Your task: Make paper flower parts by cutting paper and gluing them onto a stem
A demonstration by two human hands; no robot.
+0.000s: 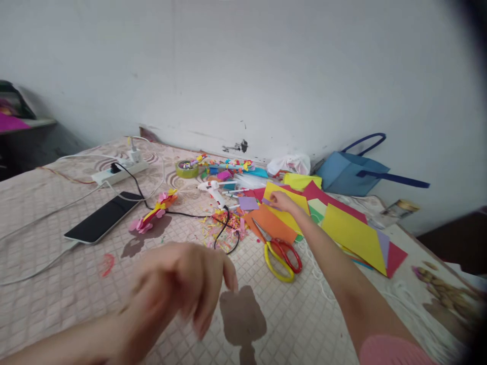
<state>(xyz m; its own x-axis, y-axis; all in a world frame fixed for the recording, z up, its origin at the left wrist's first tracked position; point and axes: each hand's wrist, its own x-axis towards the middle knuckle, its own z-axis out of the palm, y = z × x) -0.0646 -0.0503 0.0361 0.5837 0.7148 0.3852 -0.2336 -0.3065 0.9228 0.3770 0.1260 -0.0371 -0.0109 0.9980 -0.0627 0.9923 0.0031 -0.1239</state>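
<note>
My left hand (186,284) hovers above the near part of the table, slightly blurred, its fingers loosely bent and apart with nothing visible in them. My right hand (280,201) reaches far forward over a yellow sheet (300,223). Its fingertips are pinched together at a small slip of purple paper (267,202). Left of these fingers lies a purple paper square (248,204). An orange sheet (272,224) lies just below the hand. Scissors (276,253) with one yellow and one red handle rest partly on the orange sheet, blades slightly apart.
A white glue gun (213,191) lies among paper scraps (224,228). To the left are a pink-and-yellow flower craft (155,210), a phone (103,218) and a power strip (119,172) with cables. Rightward lie stacked coloured sheets (353,235), white string (319,274) and a blue bag (352,172).
</note>
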